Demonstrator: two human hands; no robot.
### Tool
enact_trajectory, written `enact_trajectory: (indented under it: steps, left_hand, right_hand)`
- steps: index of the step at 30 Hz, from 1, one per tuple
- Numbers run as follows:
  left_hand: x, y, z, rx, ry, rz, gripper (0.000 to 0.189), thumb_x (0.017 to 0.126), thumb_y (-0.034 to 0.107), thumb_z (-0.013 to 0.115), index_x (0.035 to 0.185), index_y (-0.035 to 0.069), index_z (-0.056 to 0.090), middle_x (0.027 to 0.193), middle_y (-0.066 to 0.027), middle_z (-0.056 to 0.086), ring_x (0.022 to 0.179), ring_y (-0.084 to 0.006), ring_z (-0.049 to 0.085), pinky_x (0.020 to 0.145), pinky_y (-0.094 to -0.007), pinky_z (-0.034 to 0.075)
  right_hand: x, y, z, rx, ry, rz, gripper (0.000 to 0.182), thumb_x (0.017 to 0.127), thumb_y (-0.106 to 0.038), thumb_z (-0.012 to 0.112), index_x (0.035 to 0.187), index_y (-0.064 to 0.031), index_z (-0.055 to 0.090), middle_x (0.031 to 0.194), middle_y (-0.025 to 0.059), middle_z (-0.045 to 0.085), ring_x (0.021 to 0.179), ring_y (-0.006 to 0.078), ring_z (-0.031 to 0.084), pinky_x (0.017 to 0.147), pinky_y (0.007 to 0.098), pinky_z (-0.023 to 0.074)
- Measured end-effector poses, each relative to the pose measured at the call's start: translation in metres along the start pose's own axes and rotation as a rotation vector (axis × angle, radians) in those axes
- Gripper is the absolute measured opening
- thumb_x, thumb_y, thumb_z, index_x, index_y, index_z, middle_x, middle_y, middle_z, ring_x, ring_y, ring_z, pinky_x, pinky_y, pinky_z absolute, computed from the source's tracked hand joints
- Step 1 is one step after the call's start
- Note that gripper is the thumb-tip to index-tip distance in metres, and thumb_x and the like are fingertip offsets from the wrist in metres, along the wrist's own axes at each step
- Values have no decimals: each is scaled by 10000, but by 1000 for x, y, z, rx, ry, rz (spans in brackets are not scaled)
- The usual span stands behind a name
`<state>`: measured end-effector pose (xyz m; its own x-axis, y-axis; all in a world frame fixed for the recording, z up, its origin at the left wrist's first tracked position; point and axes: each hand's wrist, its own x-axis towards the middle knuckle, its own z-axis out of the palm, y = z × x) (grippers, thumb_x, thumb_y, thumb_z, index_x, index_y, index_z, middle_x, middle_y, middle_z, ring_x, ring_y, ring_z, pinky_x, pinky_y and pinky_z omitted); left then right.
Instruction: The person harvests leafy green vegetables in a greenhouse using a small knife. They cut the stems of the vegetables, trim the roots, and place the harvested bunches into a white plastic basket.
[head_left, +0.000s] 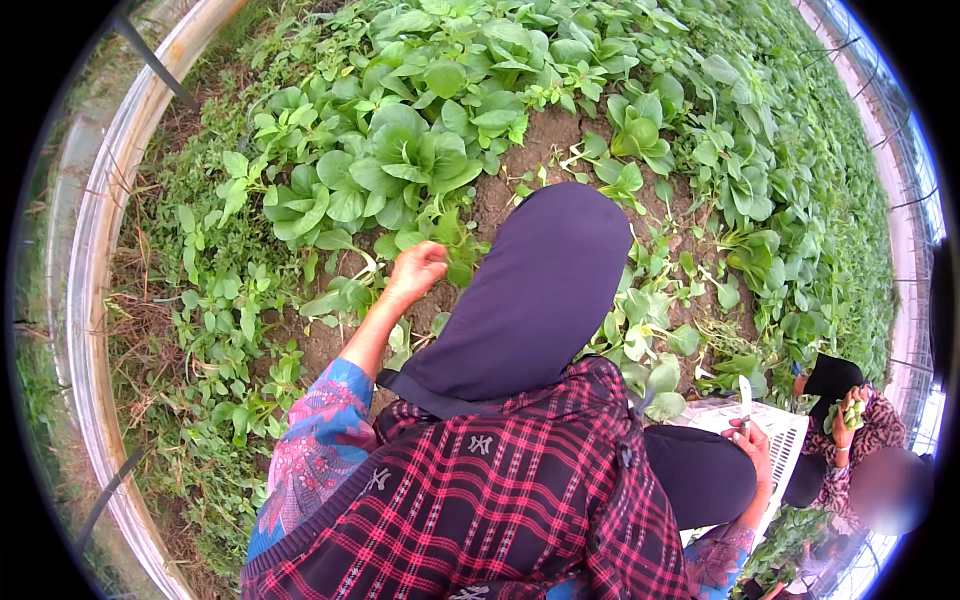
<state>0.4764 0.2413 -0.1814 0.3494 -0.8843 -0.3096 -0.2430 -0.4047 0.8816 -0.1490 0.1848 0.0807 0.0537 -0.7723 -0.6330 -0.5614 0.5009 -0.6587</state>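
Note:
My left hand (420, 268) is over the soil left of my raised knee, its fingers curled in. Nothing shows between them, and a light-green leafy plant (454, 241) is right beside the fingertips. Just beyond stands a full head of leafy greens (420, 154), like bok choy. At the lower right, my right hand (752, 448) grips a knife (745, 399) with its pale blade pointing up. That hand is beside my other knee, over a white plastic crate (781, 444) with slotted sides. My knee and arm hide part of the crate.
Loose cut greens (651, 319) lie on the soil (517, 176) right of my knee. A dense bed of greens spreads ahead and right. Along the left runs a plastic-sheeted edge (101, 225). At the right, a co-worker (862, 439) holds a bunch of greens (851, 414).

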Motion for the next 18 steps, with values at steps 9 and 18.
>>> enact_trajectory:
  steps: [9,18]
  left_hand:
    - [-13,-35,48,640,-286,73,250,794,280,566,911,83,666,924,-192,659,904,-362,624,789,-445,495]
    - [-21,-38,-19,-102,-328,-259,284,813,238,583,1033,70,649,956,-172,666,926,-353,627,821,-416,490]
  right_hand:
    - [78,-77,21,-419,-53,-237,383,803,-259,653,1079,-2,584,850,35,644,742,95,541,687,268,445]
    - [119,-151,90,-764,-241,-317,201,789,-163,661,794,0,542,603,68,499,619,167,533,571,333,398]
